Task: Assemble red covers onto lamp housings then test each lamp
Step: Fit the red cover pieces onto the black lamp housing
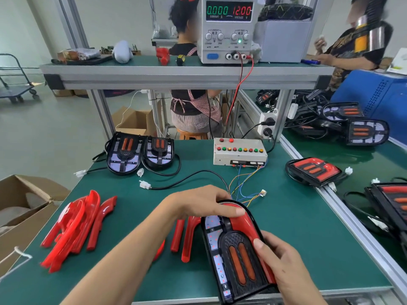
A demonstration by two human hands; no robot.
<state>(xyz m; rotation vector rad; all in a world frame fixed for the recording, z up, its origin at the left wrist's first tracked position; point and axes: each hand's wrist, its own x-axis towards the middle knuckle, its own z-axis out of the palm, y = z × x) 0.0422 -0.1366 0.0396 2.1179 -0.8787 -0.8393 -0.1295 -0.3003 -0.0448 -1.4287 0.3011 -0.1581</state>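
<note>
My left hand [198, 205] presses the glossy red plastic cover [246, 223] onto the black lamp housing [237, 260] gripped by my right hand [284, 267]; uneven pressure may leave it crooked.

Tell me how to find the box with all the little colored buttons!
Look at the green table, toward its far edge under the shelf holding the power supply. The button box is pale, with red, green and yellow buttons on top and thin colored wires leaving its front. The lamp housings to its left are black, not pale.
</note>
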